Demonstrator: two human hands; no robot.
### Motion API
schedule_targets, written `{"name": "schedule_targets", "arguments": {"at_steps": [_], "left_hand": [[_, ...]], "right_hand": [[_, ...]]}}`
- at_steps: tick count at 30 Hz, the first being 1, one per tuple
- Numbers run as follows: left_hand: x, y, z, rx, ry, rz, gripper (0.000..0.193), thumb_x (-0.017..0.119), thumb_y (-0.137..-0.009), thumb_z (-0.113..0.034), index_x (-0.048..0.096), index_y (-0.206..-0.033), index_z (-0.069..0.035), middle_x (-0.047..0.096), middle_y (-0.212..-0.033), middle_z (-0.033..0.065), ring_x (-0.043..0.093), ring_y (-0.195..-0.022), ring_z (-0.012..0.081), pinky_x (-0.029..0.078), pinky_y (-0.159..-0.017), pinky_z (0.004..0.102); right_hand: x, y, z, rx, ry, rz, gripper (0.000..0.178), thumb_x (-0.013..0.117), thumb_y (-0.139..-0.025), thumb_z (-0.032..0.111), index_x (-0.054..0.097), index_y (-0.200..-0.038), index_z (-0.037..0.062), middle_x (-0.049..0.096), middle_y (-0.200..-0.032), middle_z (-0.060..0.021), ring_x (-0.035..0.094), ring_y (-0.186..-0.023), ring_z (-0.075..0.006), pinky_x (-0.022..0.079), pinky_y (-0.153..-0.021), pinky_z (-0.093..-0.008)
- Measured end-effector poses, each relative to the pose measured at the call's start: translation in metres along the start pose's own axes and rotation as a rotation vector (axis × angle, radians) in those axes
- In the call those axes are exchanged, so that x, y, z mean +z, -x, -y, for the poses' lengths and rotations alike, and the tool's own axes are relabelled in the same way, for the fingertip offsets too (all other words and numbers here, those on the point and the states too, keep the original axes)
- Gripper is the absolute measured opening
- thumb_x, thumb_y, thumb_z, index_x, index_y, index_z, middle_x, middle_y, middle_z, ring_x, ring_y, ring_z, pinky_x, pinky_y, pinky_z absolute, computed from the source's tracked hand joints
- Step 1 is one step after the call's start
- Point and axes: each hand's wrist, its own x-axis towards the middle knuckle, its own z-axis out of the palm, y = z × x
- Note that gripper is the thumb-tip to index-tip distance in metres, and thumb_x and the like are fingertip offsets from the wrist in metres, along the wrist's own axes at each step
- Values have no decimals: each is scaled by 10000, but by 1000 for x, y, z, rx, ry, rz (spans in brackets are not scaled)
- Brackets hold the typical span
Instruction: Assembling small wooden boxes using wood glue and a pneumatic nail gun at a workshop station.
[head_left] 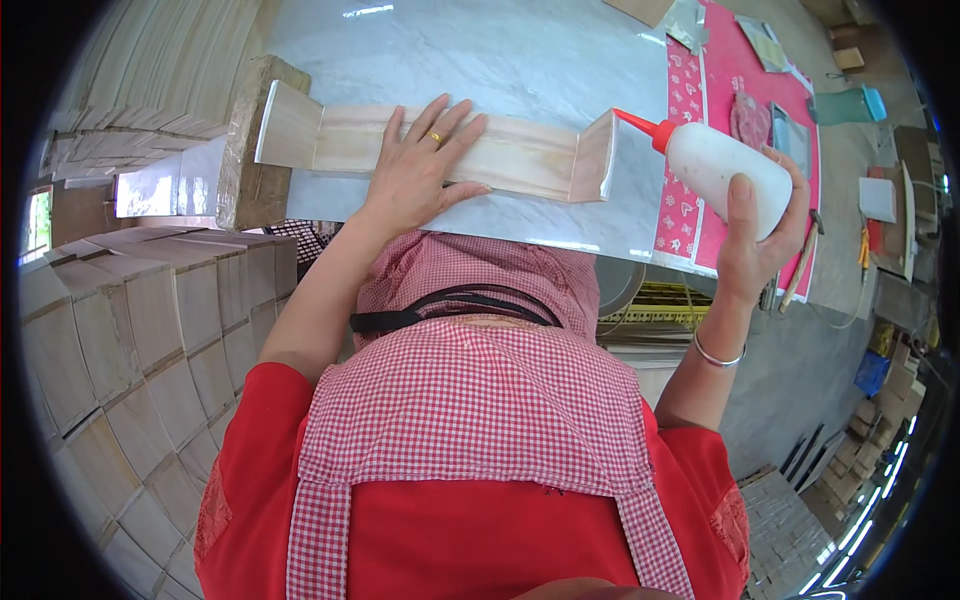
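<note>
- A white soft plastic glue bottle with a red pointed nozzle (pixel 712 160) sits in the right hand (pixel 757 235); no label shows on its side from here.
- The right fingers (pixel 797 190) curl round the bottle's far side and the thumb presses its near side, a closed grip, with the nozzle tip pointing left.
- Just off the nozzle tip stands the right end wall of a long pale wooden open tray (pixel 450 150), lying on the grey marbled desk (pixel 500 60).
- The left hand (pixel 420 165) lies flat on the tray's floor, its fingers (pixel 445 125) spread wide and gripping nothing; a gold ring is on one.
- Beyond the right fingers a pink patterned mat (pixel 735 60) carries small papers and a reddish cloth.
- Left of the left fingers, stacks of pale wooden boxes (pixel 150 330) fill the space beside the desk.
- A teal container (pixel 845 105) lies further right.
</note>
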Motion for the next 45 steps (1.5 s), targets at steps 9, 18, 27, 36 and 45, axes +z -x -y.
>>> {"name": "schedule_targets", "arguments": {"at_steps": [9, 18, 27, 36, 45], "left_hand": [[0, -5, 1, -5, -1, 9, 821, 603, -839, -622, 375, -1516, -219, 322, -1586, 18, 235, -1484, 243, 135, -1198, 576], [-1, -11, 4, -25, 49, 36, 847, 677, -825, -526, 357, -1519, -162, 327, -1577, 96, 247, -1479, 299, 143, -1175, 603], [-19, -7, -10, 8, 298, -8, 844, 770, -788, -415, 384, -1462, -85, 342, -1541, 172, 291, -1454, 361, 224, -1134, 648], [-346, -22, 118, -351, -556, -1006, 454, 731, -814, -445, 673, -1017, -43, 638, -1085, 169, 594, -1026, 350, 496, -871, 463], [-437, -48, 221, -997, -310, -70, 849, 664, -713, -760, 706, -1185, -54, 643, -1293, 112, 605, -1182, 329, 475, -984, 454]], "right_hand": [[-28, 15, 10, 53, -66, 87, 442, 754, -847, 172, 559, -1194, -21, 608, -1122, -104, 582, -1010, -171, 474, -894, -310], [-7, 19, -30, 201, -319, -245, 461, 740, -866, 280, 555, -1170, -14, 574, -1119, -97, 575, -1031, -205, 471, -893, -329], [58, -53, -201, 194, 242, -379, 406, 795, -741, 62, 492, -1001, -10, 531, -966, -123, 538, -914, -276, 455, -865, -420], [51, -72, -208, 244, 265, -121, 282, 713, -863, 168, 525, -965, -16, 542, -911, -125, 560, -846, -250, 478, -795, -372], [11, -34, -176, 232, 199, -181, 255, 661, -932, 157, 543, -1054, -34, 564, -1010, -117, 588, -892, -221, 495, -816, -333]]}}
